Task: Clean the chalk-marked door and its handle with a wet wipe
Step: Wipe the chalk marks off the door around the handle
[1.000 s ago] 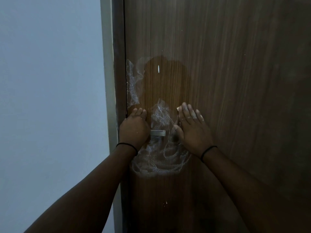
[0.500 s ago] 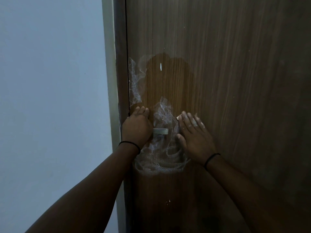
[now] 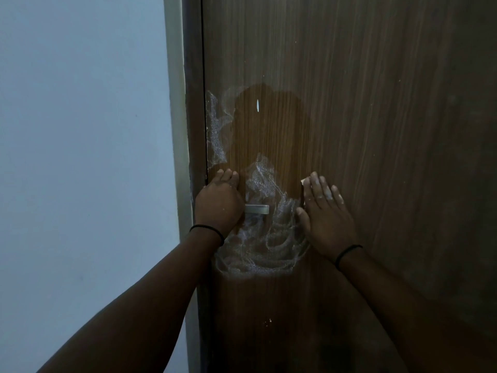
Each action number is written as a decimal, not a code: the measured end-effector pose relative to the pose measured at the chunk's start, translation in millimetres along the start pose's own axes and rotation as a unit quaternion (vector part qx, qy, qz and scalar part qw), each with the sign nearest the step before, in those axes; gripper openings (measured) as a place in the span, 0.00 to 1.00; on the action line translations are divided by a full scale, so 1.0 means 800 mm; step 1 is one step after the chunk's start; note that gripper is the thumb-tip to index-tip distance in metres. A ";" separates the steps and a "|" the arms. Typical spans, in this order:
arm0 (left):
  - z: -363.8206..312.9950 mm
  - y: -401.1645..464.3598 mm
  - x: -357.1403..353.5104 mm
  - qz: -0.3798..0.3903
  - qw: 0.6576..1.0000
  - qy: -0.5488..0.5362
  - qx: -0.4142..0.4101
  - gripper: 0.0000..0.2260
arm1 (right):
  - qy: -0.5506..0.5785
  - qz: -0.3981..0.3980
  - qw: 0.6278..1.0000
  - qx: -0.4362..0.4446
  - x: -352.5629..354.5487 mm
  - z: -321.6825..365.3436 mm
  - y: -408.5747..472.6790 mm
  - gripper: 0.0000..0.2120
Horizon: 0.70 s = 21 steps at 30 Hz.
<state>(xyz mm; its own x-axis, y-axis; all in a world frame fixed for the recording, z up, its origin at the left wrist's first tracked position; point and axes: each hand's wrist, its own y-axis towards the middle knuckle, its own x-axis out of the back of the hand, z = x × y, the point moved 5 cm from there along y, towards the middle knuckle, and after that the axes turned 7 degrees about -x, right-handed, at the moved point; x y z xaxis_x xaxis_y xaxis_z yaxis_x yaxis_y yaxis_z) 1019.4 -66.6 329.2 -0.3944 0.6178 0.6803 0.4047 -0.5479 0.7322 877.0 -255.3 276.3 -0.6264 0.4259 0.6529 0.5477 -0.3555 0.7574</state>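
White chalk marks point(image 3: 258, 238) lie left of my flat right hand point(image 3: 326, 219), which presses the wipe point(image 3: 303, 182); my left hand point(image 3: 219, 204) grasps the handle point(image 3: 256, 209).

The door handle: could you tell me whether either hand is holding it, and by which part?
The left hand covers the handle at its hinge-side end; an actual grip cannot be told. The right hand lies flat on the door.

Dim indoor light leaves the wooden door point(image 3: 349, 130) dark toward its right and bottom edges, a brighter patch at centre; the pale wall point(image 3: 80, 130) reads bluish-grey, detail soft.
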 end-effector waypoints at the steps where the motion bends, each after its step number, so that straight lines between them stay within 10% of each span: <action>1: 0.000 0.000 0.000 -0.001 1.000 -0.002 0.002 0.21 | 0.014 -0.003 1.000 -0.012 0.002 0.004 0.006 0.30; 21: -0.005 -0.002 0.002 -0.012 1.000 0.007 0.000 0.20 | 0.019 0.022 0.998 0.061 -0.026 0.040 -0.027 0.30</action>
<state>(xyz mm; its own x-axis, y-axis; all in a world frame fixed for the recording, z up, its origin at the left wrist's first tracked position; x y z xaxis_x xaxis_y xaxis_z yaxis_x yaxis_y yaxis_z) 1015.0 -67.0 328.8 -0.4159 0.6231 0.6624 0.3949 -0.5323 0.7487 896.1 -229.8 245.8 -0.6202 0.3795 0.6866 0.6371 -0.2671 0.7231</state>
